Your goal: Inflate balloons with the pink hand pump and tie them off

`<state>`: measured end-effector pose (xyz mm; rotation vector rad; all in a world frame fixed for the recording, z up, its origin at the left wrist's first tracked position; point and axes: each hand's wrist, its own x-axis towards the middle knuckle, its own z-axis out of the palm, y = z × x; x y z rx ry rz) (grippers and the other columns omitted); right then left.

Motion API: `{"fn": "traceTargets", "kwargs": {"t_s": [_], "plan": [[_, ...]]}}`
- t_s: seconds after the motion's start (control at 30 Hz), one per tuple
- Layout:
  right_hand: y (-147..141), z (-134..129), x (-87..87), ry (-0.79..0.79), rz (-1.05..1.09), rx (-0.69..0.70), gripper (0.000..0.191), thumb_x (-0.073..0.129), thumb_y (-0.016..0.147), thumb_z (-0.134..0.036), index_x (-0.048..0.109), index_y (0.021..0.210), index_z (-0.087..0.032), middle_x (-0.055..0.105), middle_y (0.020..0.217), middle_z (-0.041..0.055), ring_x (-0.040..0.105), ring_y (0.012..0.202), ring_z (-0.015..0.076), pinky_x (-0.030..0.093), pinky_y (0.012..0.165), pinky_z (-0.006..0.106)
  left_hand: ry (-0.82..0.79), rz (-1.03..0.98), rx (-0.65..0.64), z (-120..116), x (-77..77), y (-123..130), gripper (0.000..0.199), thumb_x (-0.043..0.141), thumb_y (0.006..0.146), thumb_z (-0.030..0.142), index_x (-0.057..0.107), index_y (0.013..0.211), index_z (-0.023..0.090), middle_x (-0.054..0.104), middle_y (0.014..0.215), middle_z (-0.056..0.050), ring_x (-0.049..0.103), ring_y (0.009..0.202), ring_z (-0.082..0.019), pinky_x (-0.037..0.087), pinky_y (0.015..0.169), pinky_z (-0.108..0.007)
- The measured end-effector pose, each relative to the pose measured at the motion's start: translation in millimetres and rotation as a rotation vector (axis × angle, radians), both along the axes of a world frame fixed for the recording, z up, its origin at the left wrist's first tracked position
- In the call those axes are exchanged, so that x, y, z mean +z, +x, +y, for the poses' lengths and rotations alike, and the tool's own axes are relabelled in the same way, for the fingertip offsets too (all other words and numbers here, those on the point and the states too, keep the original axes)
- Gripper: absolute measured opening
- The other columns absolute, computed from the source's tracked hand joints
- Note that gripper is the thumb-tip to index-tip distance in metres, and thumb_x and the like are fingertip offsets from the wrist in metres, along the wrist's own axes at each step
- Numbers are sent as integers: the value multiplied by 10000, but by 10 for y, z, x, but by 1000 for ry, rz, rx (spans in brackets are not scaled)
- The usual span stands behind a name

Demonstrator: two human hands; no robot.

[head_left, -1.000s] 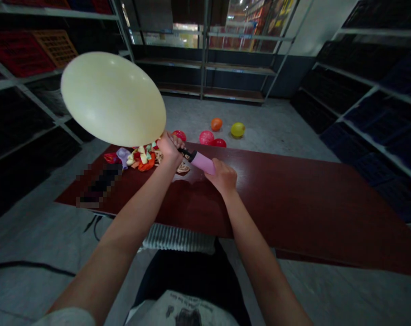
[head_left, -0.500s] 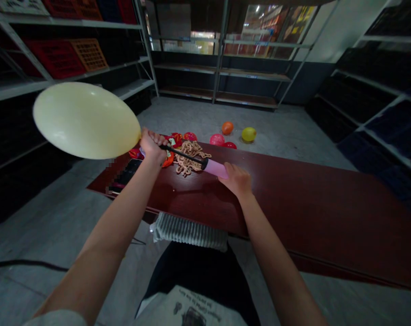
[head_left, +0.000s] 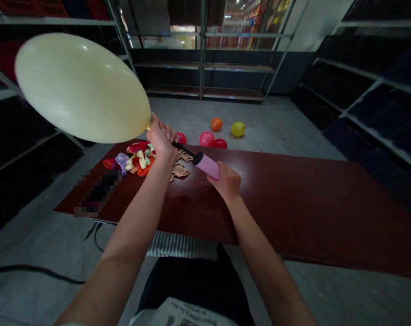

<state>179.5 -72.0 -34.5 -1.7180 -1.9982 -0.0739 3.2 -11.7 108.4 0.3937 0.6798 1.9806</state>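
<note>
A large, pale yellow inflated balloon [head_left: 83, 90] fills the upper left, its neck at my left hand [head_left: 161, 138]. That hand is closed around the neck and the near end of a balloon pump's black rod. My right hand [head_left: 227, 181] is wrapped around the pink barrel of the balloon pump [head_left: 208, 165]. The nozzle inside the balloon neck is hidden by my left fingers. Below and behind my left hand, uninflated balloons [head_left: 140, 158] in several colours lie in a heap, beside a tangle of beige balloons [head_left: 181, 170] partly covered by my hand.
The dark red-brown table [head_left: 293, 203] stretches to the right. A blurred-out dark object [head_left: 101, 192] lies at its left end. Inflated balloons, including an orange one [head_left: 216, 124] and a yellow one [head_left: 238, 129], rest beyond the table. Metal shelves [head_left: 235, 68] stand around.
The pump's black rod shows shorter between my hands, which have come closer together. The pale yellow balloon looks larger and sits higher. The view has shifted somewhat to the right.
</note>
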Motion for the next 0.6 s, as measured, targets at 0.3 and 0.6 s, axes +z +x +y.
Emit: {"fn": "traceTargets", "kwargs": {"t_s": [0.3,0.6], "plan": [[117,119,-145,12,33,-31,426,710,923,-350,657,1314,-189,783,1168,120,718,992,249,428,774,297,-44,13,-76,89,-454,536,605,408,1175,365,282,600,223,214,441,67,195,319,-90,164,373,-267],[-1,86,-119,45,-83,84,363,628,1004,-388,670,1296,-177,774,1091,91,682,937,215,370,768,299,-73,-48,-50,23,-550,-29,586,386,1152,289,242,588,219,196,438,65,213,328,-87,215,377,-249]]}}
